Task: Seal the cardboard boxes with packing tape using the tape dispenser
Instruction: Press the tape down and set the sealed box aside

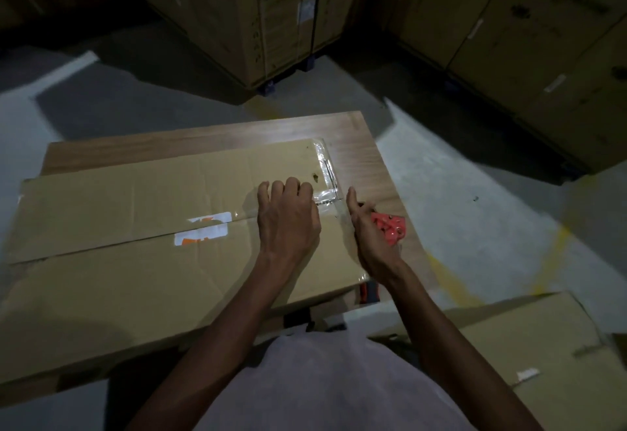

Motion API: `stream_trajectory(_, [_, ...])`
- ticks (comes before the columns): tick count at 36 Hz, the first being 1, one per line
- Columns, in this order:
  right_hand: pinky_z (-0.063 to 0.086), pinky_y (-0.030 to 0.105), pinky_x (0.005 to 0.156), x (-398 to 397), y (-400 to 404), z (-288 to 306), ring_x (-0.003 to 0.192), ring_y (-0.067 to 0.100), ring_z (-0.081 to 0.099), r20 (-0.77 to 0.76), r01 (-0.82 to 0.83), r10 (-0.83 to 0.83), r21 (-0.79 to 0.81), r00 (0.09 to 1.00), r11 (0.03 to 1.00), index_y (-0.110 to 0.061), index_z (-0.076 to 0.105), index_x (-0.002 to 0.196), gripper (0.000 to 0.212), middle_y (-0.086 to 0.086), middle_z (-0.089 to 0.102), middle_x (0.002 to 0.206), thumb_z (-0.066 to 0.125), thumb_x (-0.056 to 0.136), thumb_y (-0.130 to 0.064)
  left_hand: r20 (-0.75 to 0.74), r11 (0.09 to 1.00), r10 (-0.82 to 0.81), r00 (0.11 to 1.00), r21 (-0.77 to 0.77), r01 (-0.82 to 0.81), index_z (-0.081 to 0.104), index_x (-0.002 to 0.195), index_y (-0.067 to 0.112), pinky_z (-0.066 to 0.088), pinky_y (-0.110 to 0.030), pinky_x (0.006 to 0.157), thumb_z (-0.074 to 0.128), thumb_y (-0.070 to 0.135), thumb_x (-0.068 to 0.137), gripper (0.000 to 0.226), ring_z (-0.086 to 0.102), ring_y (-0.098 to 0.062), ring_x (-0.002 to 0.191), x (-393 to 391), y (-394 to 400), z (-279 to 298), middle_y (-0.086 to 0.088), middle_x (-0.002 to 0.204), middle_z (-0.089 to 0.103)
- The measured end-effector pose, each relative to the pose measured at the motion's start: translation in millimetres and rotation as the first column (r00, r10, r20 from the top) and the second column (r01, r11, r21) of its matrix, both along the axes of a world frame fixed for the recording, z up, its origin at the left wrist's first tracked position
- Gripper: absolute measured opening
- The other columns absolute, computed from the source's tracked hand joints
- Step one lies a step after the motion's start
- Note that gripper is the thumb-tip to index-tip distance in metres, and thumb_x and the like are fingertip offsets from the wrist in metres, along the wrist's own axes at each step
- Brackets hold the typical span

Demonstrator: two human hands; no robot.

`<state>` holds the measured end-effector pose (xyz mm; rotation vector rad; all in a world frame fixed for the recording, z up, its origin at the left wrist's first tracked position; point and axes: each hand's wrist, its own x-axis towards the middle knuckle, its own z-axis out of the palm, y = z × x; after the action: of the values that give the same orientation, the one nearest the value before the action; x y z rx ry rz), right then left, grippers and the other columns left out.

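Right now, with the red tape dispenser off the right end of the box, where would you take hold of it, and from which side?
Grip the tape dispenser by its handle end, the part nearest the box, coming from the near side, as the right hand does now. Its red head points right, away from the box, and should stay free. The handle itself is hidden inside that hand. The left hand rests on the box top, steadying it.

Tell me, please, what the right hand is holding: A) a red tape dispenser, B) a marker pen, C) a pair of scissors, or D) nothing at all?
A: the right hand grips a red tape dispenser just off the box's right end, while the left hand presses on the box top.
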<state>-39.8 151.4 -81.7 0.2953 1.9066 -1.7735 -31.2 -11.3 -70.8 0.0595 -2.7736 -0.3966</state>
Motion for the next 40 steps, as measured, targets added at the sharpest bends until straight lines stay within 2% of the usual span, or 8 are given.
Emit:
stream_trajectory(5, [0.038, 0.039, 0.122, 3, 11, 3, 0.149, 0.023, 0.042, 0.083, -0.088, 0.086, 0.027, 0.993, 0.996, -0.032, 0.028, 0.165, 0.069, 0.005, 0.041, 0.165, 0.014, 0.106, -0.065, -0.005, 1.000, 0.001, 1.000, -0.022, -0.001, 0.066, 0.102, 0.013, 0.039, -0.048, 0.100, 0.052, 0.021, 0.092, 0.019, 0.054, -0.030, 0.089, 1, 0, 1, -0.006, 0.097, 0.061])
stream_trajectory(8, [0.053, 0.033, 0.102, 5, 20, 19, 0.122, 0.018, 0.067, 0.100, -0.186, 0.175, 0.110, 0.979, 0.976, -0.030, 0.057, 0.145, 0.076, -0.002, 0.076, 0.124, 0.013, 0.099, -0.072, -0.029, 1.000, -0.005, 1.000, -0.015, 0.005, 0.066, 0.099, 0.013, 0.040, -0.047, 0.098, 0.054, 0.020, 0.091, 0.016, 0.053, -0.030, 0.087, 1, -1, 1, -0.007, 0.094, 0.060])
stream_trajectory(12, [0.048, 0.052, 0.112, 11, 38, 33, 0.126, 0.036, 0.064, 0.090, -0.162, 0.149, 0.157, 0.985, 0.974, -0.029, 0.061, 0.142, 0.064, 0.020, 0.067, 0.136, 0.021, 0.107, -0.064, -0.057, 1.000, -0.003, 0.998, -0.004, 0.003, 0.066, 0.097, 0.012, 0.041, -0.047, 0.095, 0.057, 0.019, 0.089, 0.014, 0.053, -0.030, 0.085, 1, 0, 1, -0.008, 0.091, 0.060])
stream_trajectory(16, [0.058, 0.030, 0.083, 38, 55, 41, 0.099, 0.022, 0.073, 0.007, -0.161, 0.164, 0.210, 0.987, 0.964, -0.019, 0.069, 0.123, 0.039, 0.016, 0.076, 0.117, 0.043, 0.110, -0.045, -0.060, 1.000, -0.001, 0.998, -0.006, 0.001, 0.066, 0.097, 0.011, 0.041, -0.048, 0.094, 0.059, 0.018, 0.088, 0.014, 0.054, -0.031, 0.085, 2, 0, 1, -0.009, 0.091, 0.060])
stream_trajectory(19, [0.057, 0.020, 0.069, 62, 63, 37, 0.085, 0.016, 0.075, -0.041, -0.042, 0.049, 0.154, 0.998, 0.987, -0.014, 0.066, 0.127, 0.025, 0.018, 0.075, 0.112, 0.056, 0.108, -0.026, -0.054, 1.000, -0.002, 0.999, -0.007, 0.002, 0.067, 0.097, 0.011, 0.041, -0.047, 0.094, 0.059, 0.018, 0.088, 0.013, 0.054, -0.031, 0.085, 2, 0, 1, -0.008, 0.092, 0.060])
stream_trajectory(25, [0.061, 0.026, 0.075, 88, 69, 28, 0.084, 0.023, 0.075, -0.058, 0.138, -0.135, 0.044, 0.989, 0.989, -0.009, 0.062, 0.134, 0.035, 0.024, 0.076, 0.108, 0.067, 0.100, -0.007, -0.050, 1.000, -0.015, 0.999, 0.010, 0.015, 0.066, 0.099, 0.010, 0.040, -0.046, 0.090, 0.058, 0.017, 0.089, 0.015, 0.053, -0.031, 0.086, 3, -1, 1, -0.009, 0.094, 0.061])
stream_trajectory(32, [0.060, 0.026, 0.071, 96, 66, 14, 0.085, 0.019, 0.078, -0.034, 0.244, -0.245, -0.019, 0.969, 0.970, -0.006, 0.063, 0.133, 0.040, 0.010, 0.079, 0.090, 0.072, 0.094, 0.000, -0.039, 1.000, -0.012, 0.999, 0.012, 0.013, 0.066, 0.101, 0.010, 0.037, -0.044, 0.089, 0.056, 0.018, 0.091, 0.017, 0.052, -0.030, 0.087, 3, 0, 2, -0.009, 0.095, 0.061])
stream_trajectory(40, [0.061, 0.026, 0.069, 102, 70, 9, 0.087, 0.020, 0.079, 0.014, 0.276, -0.277, -0.157, 0.961, 0.948, -0.010, 0.060, 0.134, 0.048, 0.017, 0.078, 0.105, 0.070, 0.091, 0.009, -0.038, 1.000, -0.007, 0.999, 0.015, 0.007, 0.066, 0.100, 0.011, 0.037, -0.045, 0.086, 0.056, 0.019, 0.092, 0.015, 0.051, -0.032, 0.087, 5, -1, 2, -0.009, 0.095, 0.061])
